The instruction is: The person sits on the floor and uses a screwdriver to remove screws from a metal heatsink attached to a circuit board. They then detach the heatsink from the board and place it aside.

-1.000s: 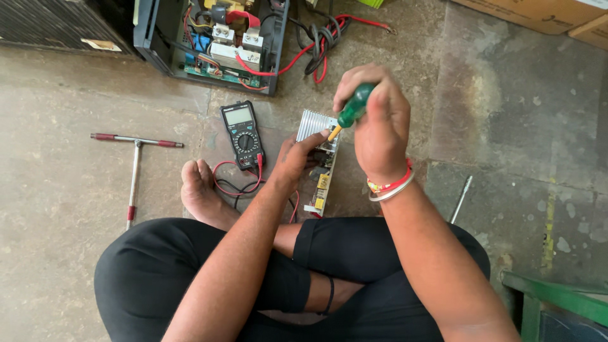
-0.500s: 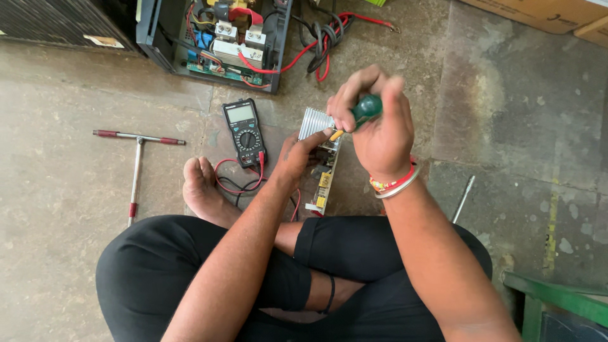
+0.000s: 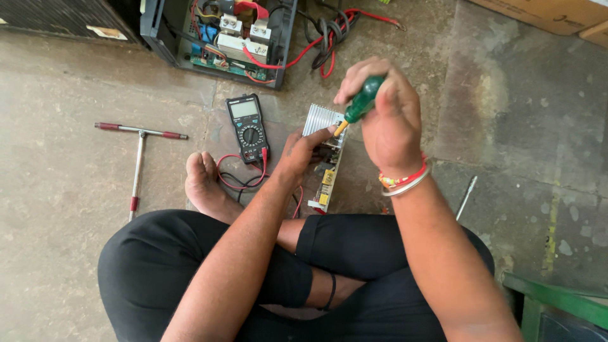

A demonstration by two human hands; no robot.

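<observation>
On the rough, stained concrete floor (image 3: pixel 82 209), just ahead of the person's crossed legs in black cloth, lies a narrow circuit board (image 3: pixel 326 174) with a ribbed, silvery metal heat sink (image 3: pixel 320 119) at its far end and small yellow parts along its length. The right hand (image 3: pixel 386 120) is clamped in a fist round the smooth green handle of a screwdriver (image 3: pixel 360 104), whose yellow collar and short shaft slant down to the board beside the heat sink. Red and silver bangles circle that wrist. The left hand (image 3: pixel 304 152) rests on the board's near edge, fingers loosely curled and partly open, thumb stretched up toward the screwdriver tip; it steadies the board without gripping it.

Just left of the board sits a black multimeter (image 3: pixel 248 126) with a round dial and grey screen, its red and black leads looping over the floor by a bare foot (image 3: pixel 206 183). Further left lies a slim metal T-handle wrench (image 3: pixel 138 158) with red grips. An open black case of wiring (image 3: pixel 221 35) stands at the far edge.
</observation>
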